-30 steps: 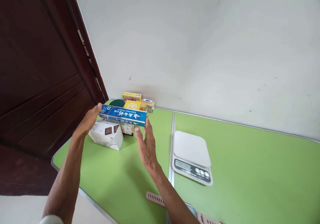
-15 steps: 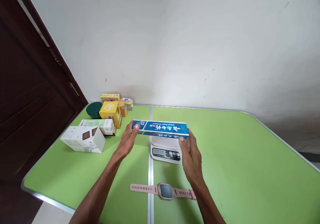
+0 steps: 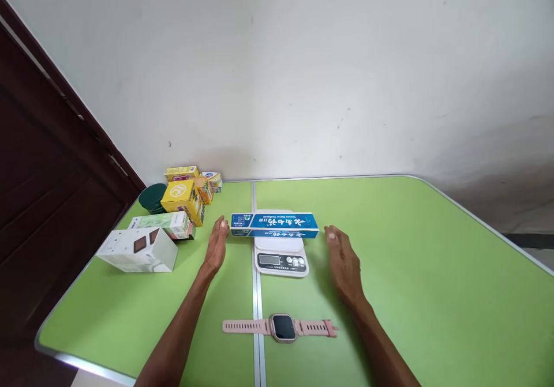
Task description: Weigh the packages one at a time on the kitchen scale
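Observation:
A long blue toothpaste box (image 3: 274, 225) lies across the white kitchen scale (image 3: 281, 256) in the middle of the green table (image 3: 389, 271). My left hand (image 3: 216, 247) is open just off the box's left end, fingers straight, holding nothing. My right hand (image 3: 343, 263) is open a little to the right of the box's right end, also holding nothing. Neither hand touches the box.
A pink smartwatch (image 3: 280, 326) lies flat near the table's front edge. At the back left stand a white box (image 3: 137, 251), a pale green box (image 3: 161, 223), a yellow box (image 3: 182, 198), a dark green jar (image 3: 153, 198) and smaller boxes. A dark door is at the left.
Both hands carried the blue box from the pile at the left over to the scale, set it down across it, and have let go and drawn apart.

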`<state>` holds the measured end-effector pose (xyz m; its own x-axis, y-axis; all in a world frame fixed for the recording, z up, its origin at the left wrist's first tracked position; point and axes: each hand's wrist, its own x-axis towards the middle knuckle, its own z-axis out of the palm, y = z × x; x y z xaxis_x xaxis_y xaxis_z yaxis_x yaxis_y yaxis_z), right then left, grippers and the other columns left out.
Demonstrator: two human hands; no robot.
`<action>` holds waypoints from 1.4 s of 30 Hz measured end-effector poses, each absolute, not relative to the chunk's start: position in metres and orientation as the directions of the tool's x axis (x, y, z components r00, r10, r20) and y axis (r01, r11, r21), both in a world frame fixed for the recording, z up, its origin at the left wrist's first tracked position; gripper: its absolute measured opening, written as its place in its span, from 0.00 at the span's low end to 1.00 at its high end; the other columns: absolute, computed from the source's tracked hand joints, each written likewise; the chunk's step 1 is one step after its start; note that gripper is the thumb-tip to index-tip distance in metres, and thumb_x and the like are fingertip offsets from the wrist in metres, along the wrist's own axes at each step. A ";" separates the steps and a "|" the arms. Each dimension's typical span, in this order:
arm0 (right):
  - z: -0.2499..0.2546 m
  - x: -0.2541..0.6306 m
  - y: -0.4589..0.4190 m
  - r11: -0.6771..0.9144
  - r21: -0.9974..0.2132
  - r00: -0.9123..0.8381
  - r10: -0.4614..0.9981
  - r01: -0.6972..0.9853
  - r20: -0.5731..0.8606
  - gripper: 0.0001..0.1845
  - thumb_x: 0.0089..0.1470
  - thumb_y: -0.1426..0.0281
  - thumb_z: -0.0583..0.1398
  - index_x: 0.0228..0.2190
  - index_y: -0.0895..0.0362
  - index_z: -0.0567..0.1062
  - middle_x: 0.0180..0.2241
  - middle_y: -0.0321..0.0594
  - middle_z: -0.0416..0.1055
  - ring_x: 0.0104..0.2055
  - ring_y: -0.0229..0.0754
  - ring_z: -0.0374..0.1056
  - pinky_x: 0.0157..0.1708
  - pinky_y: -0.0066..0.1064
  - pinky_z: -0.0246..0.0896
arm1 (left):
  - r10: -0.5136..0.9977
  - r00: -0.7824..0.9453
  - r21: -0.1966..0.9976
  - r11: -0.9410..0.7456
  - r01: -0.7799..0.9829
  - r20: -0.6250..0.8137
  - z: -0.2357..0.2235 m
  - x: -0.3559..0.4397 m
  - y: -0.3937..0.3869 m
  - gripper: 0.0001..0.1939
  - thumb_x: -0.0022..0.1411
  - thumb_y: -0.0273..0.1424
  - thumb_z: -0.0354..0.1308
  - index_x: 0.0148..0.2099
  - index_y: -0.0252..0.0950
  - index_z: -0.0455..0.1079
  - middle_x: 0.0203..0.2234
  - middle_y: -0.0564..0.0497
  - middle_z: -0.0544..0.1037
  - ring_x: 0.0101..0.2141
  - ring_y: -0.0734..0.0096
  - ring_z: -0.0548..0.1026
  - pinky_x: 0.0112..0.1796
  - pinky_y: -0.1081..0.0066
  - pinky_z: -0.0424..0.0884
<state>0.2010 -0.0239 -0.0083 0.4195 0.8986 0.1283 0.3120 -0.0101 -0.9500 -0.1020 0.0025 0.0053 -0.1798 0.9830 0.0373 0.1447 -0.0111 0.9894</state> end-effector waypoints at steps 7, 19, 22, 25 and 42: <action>-0.024 0.217 -0.017 0.034 -0.894 0.420 0.874 0.447 0.243 0.34 0.65 0.44 0.48 0.50 0.57 0.76 0.52 0.54 0.79 0.54 0.57 0.74 0.57 0.49 0.67 | 0.967 -0.232 0.988 -0.072 0.137 0.103 -0.015 -0.107 -0.002 0.45 0.64 0.67 0.50 0.61 0.32 0.70 0.55 0.32 0.79 0.54 0.47 0.80 0.58 0.47 0.73; -0.018 0.215 -0.019 0.011 -0.947 0.449 0.879 0.320 0.162 0.36 0.62 0.42 0.55 0.53 0.58 0.78 0.54 0.54 0.79 0.55 0.57 0.74 0.58 0.51 0.67 | 0.975 -0.197 0.978 -0.063 0.199 0.102 -0.011 -0.107 -0.004 0.43 0.67 0.65 0.46 0.60 0.31 0.72 0.54 0.32 0.79 0.53 0.48 0.79 0.58 0.47 0.73; -0.013 0.206 -0.023 0.036 -0.975 0.448 0.884 0.217 0.133 0.38 0.64 0.42 0.55 0.58 0.60 0.76 0.59 0.56 0.76 0.62 0.58 0.71 0.64 0.52 0.63 | 0.965 -0.239 0.969 -0.053 0.243 0.112 -0.011 -0.100 -0.009 0.47 0.67 0.65 0.44 0.72 0.34 0.60 0.68 0.32 0.66 0.64 0.47 0.71 0.65 0.48 0.65; -0.012 0.188 -0.027 0.116 -0.985 0.415 0.896 0.131 0.160 0.40 0.66 0.43 0.55 0.64 0.60 0.71 0.66 0.57 0.68 0.69 0.58 0.64 0.69 0.54 0.55 | 0.967 -0.207 0.940 -0.071 0.333 0.146 -0.007 -0.086 -0.018 0.46 0.69 0.63 0.44 0.77 0.41 0.48 0.77 0.40 0.50 0.74 0.52 0.53 0.73 0.51 0.48; 0.027 0.275 0.020 0.109 -0.963 0.615 0.751 0.246 0.242 0.42 0.64 0.38 0.50 0.61 0.57 0.73 0.58 0.53 0.75 0.59 0.57 0.70 0.60 0.47 0.63 | 0.941 0.338 0.875 -0.177 0.450 0.017 0.073 0.023 0.055 0.46 0.68 0.63 0.48 0.77 0.42 0.52 0.77 0.43 0.48 0.76 0.50 0.42 0.73 0.48 0.38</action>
